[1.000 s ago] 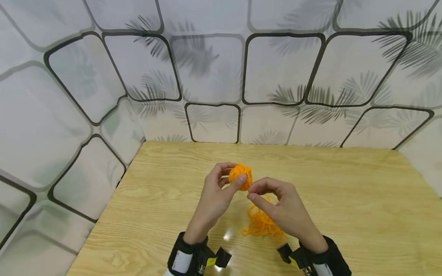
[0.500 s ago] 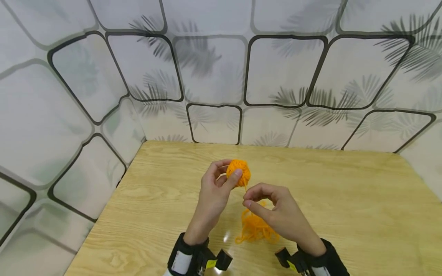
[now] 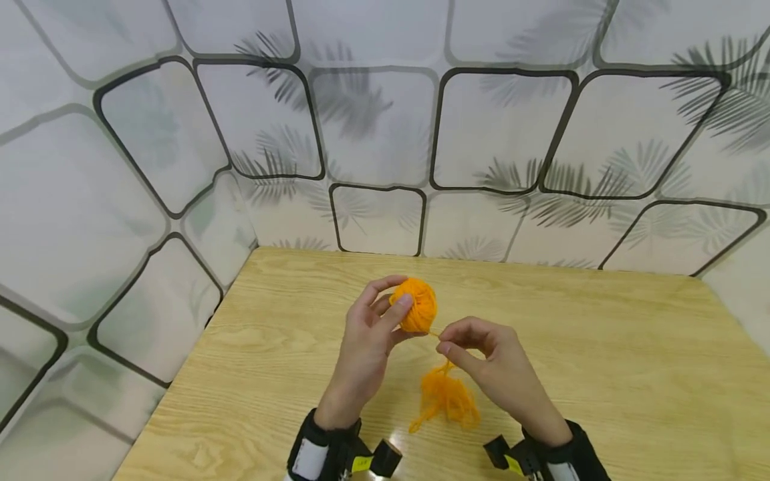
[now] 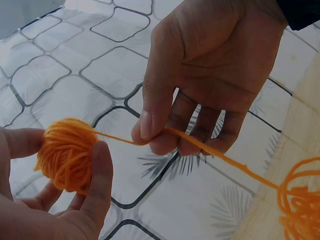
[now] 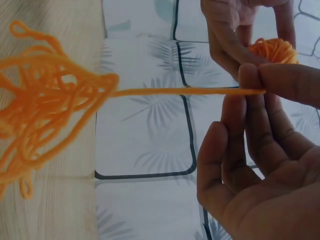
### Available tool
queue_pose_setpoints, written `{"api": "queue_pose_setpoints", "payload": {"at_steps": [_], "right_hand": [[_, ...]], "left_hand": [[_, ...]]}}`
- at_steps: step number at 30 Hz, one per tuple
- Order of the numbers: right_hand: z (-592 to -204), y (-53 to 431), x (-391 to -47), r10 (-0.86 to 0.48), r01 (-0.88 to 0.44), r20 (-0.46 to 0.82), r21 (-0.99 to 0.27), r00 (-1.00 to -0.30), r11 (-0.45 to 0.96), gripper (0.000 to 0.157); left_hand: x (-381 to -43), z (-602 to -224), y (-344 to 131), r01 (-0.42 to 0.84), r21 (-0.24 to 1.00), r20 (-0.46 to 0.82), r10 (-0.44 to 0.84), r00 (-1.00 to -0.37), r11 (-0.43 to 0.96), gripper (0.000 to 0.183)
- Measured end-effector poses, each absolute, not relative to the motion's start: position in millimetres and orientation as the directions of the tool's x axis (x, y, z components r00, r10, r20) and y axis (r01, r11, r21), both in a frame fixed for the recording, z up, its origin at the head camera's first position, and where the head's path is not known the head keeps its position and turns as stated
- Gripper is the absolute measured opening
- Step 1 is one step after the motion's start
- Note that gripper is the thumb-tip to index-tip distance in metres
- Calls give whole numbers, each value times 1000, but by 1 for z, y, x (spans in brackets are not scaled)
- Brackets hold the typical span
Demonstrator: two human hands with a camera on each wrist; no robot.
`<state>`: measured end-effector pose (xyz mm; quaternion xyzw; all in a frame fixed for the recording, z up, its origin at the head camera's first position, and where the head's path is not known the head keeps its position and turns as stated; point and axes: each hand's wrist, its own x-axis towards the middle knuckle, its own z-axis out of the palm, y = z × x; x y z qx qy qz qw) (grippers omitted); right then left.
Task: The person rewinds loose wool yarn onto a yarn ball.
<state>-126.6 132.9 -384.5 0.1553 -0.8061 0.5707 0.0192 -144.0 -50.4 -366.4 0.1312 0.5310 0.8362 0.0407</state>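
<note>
A small orange ball of yarn is held up above the table by my left hand, thumb and fingers curled round it. To its right, my right hand pinches the yarn strand between thumb and forefinger. In the left wrist view the strand runs from the ball through that pinch to the loose yarn. The tangled orange heap sits below and between the hands in the head view. Its loops show large in the right wrist view, with a taut strand leading to the fingers.
A pale wooden table lies under both hands. Behind and to the left stands a wall covering with dark outlined shapes and leaf prints. Black straps with small cameras are on both wrists.
The ball has turned in my left hand, and the strand now leaves its lower side toward the right. My right hand has shifted slightly right, and the loose heap is drawn narrower at its top.
</note>
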Motion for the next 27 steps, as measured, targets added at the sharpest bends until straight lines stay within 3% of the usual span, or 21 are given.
{"api": "queue_pose_setpoints", "payload": {"at_steps": [7,14,17,22,27], "right_hand": [[-382,142,-130,-148,-272,238,-917,-960,292,15],[-382,154,-131,-162,-295,253,-888,-954,352,11],[-381,159,-132,-179,-242,189,-907,-965,345,12],[-378,162,-131,-263,-155,57,-917,-963,368,19],[-376,159,-129,-252,-170,73,-905,-965,390,21]], "left_hand": [[-141,-368,-48,102,960,221,479,-849,-261,34],[-140,-372,-46,234,968,240,605,-759,-91,29],[-141,-373,-46,246,969,194,661,-725,-15,29],[-139,-378,-48,280,947,98,682,-725,160,28],[-137,-381,-48,338,886,88,600,-795,319,30]]}}
